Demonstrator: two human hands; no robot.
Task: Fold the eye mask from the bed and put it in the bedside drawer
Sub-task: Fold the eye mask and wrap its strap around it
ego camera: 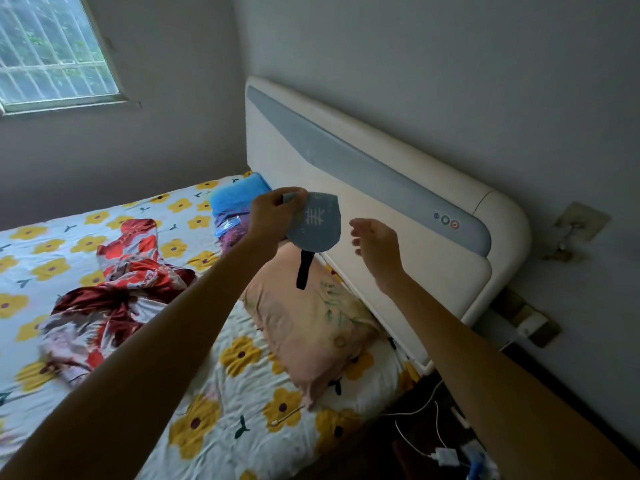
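1. One bed (242, 403), its sheet printed with yellow flowers, and one cream headboard (398, 244) with a grey-blue band.
2. One red floral blanket (114, 289), crumpled on the sheet.
3. One pink pillow (304, 327) and one blue pillow (235, 195).
4. Two bare hands: the left hand (273, 216) pinches the eye mask; the right hand (375, 245) hangs spread and empty just beside it.
5. One eye mask (317, 221), held above the pink pillow: grey-blue, doubled over, white eyelash print, black strap (304, 270) dangling.
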